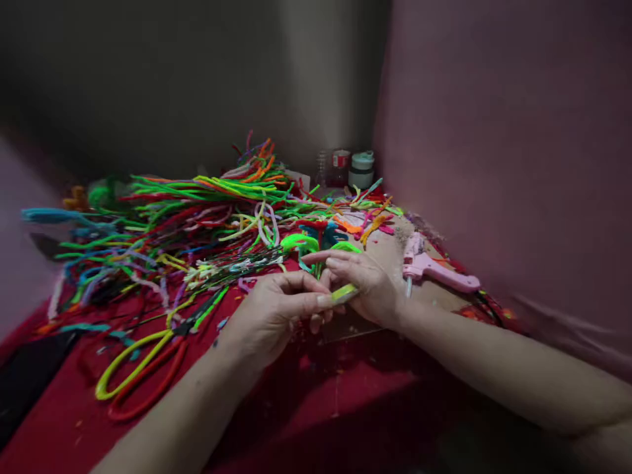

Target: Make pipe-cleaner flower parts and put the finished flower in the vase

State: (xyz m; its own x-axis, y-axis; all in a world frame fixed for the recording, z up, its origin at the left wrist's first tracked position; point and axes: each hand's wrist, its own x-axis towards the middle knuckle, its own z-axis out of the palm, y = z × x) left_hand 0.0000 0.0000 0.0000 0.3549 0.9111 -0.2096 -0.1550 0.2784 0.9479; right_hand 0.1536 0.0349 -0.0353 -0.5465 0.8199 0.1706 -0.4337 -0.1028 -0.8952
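Note:
In front of me, my left hand point(279, 306) is closed, its thumb and fingers pinching a small yellow-green roll, like tape point(344, 293). My right hand point(368, 283) is beside it, fingers curled around the stem of a pipe-cleaner flower point(300, 243). Bright green loops spread to both sides of the flower, with red and dark blue parts above them. The fingers hide most of the stem. Both hands are close together above the red cloth point(340, 388).
A heap of coloured pipe cleaners point(197, 210) covers the left and back. Scissors with yellow and red handles point(148, 368) lie at left. A pink glue gun point(434, 266) rests on a board at right. A lidded cup point(361, 170) stands by the wall.

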